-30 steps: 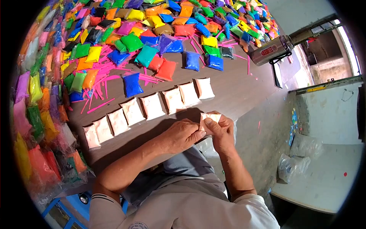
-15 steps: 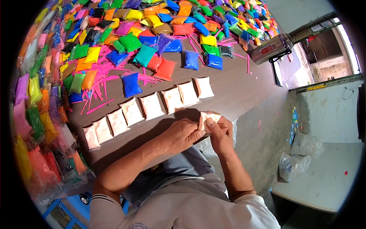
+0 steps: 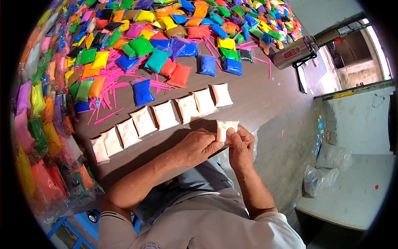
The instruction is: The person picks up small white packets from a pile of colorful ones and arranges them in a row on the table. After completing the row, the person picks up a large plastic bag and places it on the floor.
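A small pale peach packet is held up over the table's near edge between my two hands. My left hand is closed, with thumb and fingers pinching the packet's lower left side. My right hand grips its right side, the thumb pressed flat on the front; the fingers behind are partly hidden. Just beyond my hands, similar pale packets lie in a slanting row on the dark table. The closest of them to my hands is a pale packet near the row's middle.
Many coloured packets are heaped at the back, with pink plastic sticks among them. Bagged packets line the left side. A metal flask lies at the back right. Clear plastic bags sit at the lower right.
The held packet has tipped slightly more upright, and its front faces me more squarely. My right thumb has shifted a little to the right on it. The row is unchanged.
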The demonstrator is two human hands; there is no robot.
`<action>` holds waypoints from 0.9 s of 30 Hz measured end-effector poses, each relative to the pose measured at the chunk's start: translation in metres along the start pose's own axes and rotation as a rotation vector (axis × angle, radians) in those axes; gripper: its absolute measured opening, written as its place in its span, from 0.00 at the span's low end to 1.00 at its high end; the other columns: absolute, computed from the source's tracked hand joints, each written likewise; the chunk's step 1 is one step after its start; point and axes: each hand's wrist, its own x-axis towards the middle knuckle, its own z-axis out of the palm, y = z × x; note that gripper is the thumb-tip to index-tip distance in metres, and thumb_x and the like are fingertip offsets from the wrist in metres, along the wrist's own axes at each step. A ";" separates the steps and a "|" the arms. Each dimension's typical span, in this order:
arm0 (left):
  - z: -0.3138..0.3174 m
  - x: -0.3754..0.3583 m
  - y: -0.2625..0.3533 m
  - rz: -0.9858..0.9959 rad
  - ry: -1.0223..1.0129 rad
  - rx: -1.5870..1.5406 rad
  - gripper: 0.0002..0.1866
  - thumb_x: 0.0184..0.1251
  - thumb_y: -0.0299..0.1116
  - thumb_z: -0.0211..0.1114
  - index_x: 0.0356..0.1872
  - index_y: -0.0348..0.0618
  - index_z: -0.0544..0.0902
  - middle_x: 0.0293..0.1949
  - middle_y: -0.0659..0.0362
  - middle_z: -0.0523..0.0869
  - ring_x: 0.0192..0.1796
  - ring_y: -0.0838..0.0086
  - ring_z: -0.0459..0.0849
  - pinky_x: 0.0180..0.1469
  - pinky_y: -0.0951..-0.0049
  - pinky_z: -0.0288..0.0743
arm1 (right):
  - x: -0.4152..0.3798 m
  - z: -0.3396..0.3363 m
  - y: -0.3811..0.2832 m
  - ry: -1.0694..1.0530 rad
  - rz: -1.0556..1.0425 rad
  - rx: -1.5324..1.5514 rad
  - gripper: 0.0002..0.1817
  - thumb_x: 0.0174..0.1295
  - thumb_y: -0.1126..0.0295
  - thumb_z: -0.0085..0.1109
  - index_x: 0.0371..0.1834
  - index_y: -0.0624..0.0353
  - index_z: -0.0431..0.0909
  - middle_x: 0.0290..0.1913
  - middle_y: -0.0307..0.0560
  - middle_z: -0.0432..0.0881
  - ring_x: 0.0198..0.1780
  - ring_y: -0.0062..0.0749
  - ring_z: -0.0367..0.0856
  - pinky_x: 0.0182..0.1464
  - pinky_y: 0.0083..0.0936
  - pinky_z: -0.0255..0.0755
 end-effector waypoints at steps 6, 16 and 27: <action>0.007 -0.001 -0.008 0.059 0.053 0.021 0.16 0.76 0.41 0.52 0.38 0.37 0.79 0.33 0.45 0.83 0.41 0.48 0.81 0.45 0.52 0.72 | -0.003 0.009 -0.002 -0.011 0.029 -0.019 0.13 0.68 0.67 0.62 0.46 0.68 0.82 0.42 0.42 0.83 0.44 0.21 0.79 0.49 0.21 0.73; 0.005 -0.001 -0.005 0.064 0.030 0.074 0.16 0.75 0.42 0.53 0.37 0.37 0.79 0.32 0.45 0.83 0.40 0.47 0.81 0.44 0.51 0.72 | -0.003 -0.005 -0.014 -0.147 0.098 -0.144 0.11 0.67 0.69 0.64 0.46 0.67 0.83 0.43 0.39 0.84 0.44 0.19 0.78 0.48 0.20 0.73; 0.009 -0.001 -0.009 0.023 0.069 0.017 0.17 0.75 0.42 0.54 0.34 0.37 0.80 0.31 0.46 0.82 0.39 0.48 0.80 0.44 0.51 0.72 | 0.006 -0.009 -0.013 -0.150 0.091 -0.080 0.14 0.66 0.66 0.65 0.47 0.65 0.82 0.41 0.39 0.85 0.42 0.19 0.80 0.47 0.20 0.75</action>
